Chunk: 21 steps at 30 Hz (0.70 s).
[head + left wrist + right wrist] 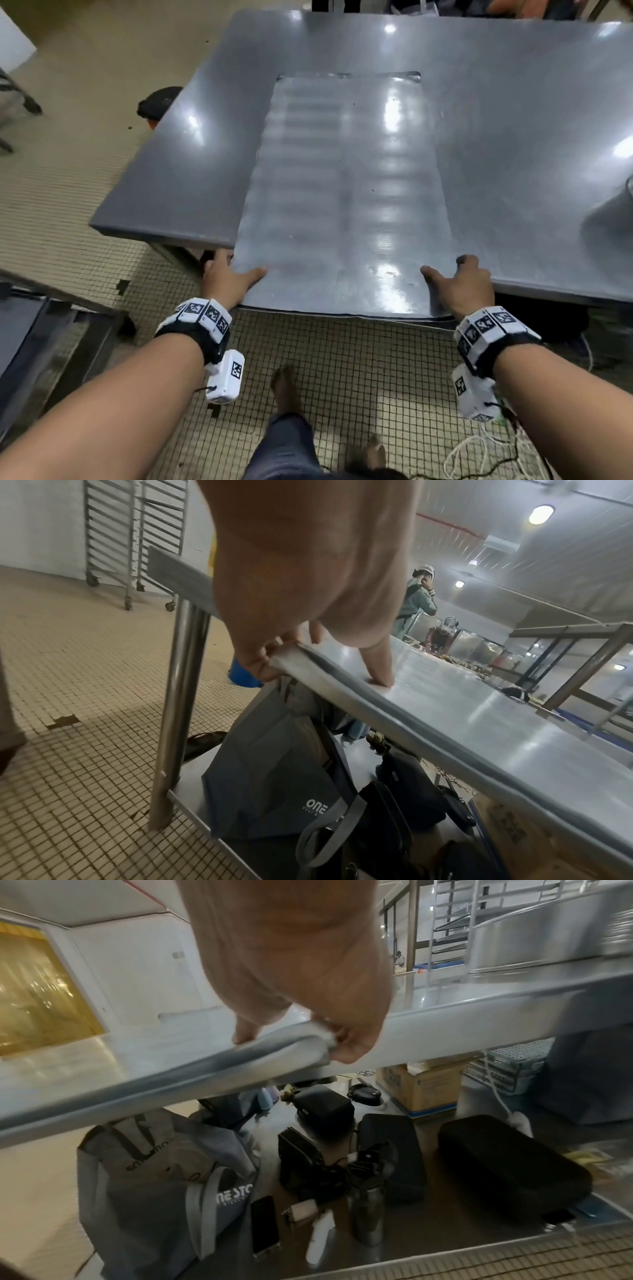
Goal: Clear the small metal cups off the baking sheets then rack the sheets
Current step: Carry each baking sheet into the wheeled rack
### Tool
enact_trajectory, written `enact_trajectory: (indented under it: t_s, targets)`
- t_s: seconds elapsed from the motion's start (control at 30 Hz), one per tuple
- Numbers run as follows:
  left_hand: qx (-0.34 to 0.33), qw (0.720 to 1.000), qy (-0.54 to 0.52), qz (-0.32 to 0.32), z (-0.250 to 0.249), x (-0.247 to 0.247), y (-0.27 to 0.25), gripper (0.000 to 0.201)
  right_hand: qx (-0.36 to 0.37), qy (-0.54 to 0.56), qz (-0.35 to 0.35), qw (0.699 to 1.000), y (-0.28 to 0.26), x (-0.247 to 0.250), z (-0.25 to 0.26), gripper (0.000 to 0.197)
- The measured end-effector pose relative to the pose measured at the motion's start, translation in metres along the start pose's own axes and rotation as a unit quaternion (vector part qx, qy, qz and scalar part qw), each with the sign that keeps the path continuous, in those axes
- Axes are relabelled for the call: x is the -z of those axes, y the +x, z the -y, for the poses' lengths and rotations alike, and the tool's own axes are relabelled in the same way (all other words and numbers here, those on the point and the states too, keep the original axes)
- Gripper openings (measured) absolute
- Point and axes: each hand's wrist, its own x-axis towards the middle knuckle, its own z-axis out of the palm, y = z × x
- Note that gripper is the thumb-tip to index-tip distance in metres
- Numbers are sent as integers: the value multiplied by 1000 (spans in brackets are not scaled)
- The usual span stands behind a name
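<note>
Sheet status: one bare baking sheet (342, 192) lies lengthwise on the steel table (513, 137), its far end near the middle of the tabletop and its near end overhanging the table's near edge. No cups are on its surface. From the wrist views the near rim reads as a doubled layer, so a second sheet may lie beneath; this cannot be confirmed.

Left hand (227, 279) grasps the near left corner of the sheet: thumb flat on the top face, fingers curled under the rim. The left wrist view shows the thumb (380, 666) pressing on the metal and the fingertips (257, 661) wrapped below the edge. Right hand (460, 284) grasps the near right corner in the same manner, thumb on top, fingers hooked round the side edge; the right wrist view shows the fingers (349, 1045) curled about the rolled rim.

A large metal vessel (613, 205) stands at the right edge of the tabletop, well apart from the sheet and only partly in frame.

On the table's lower shelf (428, 1137) sit a grey tote bag (161, 1191), several black cases (510, 1164), a phone (264, 1226) and a cardboard box (424, 1088).

Wheeled tray racks (137, 534) stand against the far wall, beyond the table's left corner. Flooring is small beige tile (68, 205). Another person (416, 601) stands at the far end of the room.
</note>
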Motion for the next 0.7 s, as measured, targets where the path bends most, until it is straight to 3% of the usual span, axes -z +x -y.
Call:
enact_trajectory:
  t_s: [0.1,0.17,0.23,0.3,0.47,0.5,0.6,0.7]
  targets:
    - [13,998,-47,28,8,-8,-34,78,-1,51,47,998,-2,14,-33,87]
    - [14,996,-59,58,11,-12,-54,81,-8,86,99,991,0,20,-55,102]
    - [-2,991,-88,105,15,-16,-71,72,1,96,133,986,14,18,-85,116]
    - [-13,987,-95,129,22,-20,-83,65,14,102,150,983,9,21,-95,108]
    - [10,980,-86,180,43,-16,-84,101,8,147,170,974,-10,28,-98,90]
    - [16,979,-76,190,39,-10,-87,99,11,152,174,973,-10,28,-100,89]
    - [24,978,-50,201,27,-2,-86,69,34,129,163,978,-5,32,-96,69]
    - [13,991,-14,134,16,-8,-76,54,53,97,107,988,5,32,-83,68]
